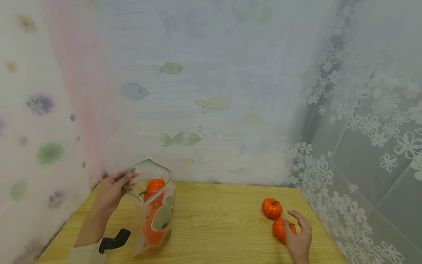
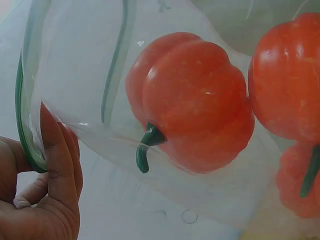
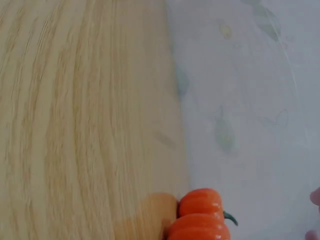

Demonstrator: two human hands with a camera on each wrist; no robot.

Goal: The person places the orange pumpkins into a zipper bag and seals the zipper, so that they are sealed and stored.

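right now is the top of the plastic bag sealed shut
No, the bag gapes open at the top, the left fingers gripping its edge.

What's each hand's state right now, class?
Left hand: holding the zip bag by its rim.
Right hand: open, at the nearer loose pumpkin; contact unclear.

The left forearm (image 1: 92,227) slants up toward one o'clock, with the left hand (image 1: 113,189) at eight o'clock in the head view, its fingers (image 2: 61,170) closed in a pinch. The right hand (image 1: 300,236) sits between four and five o'clock, thumb (image 1: 289,228) and fingers parted, curving toward eleven; only fingertips (image 3: 316,196) show in the right wrist view, at four o'clock.
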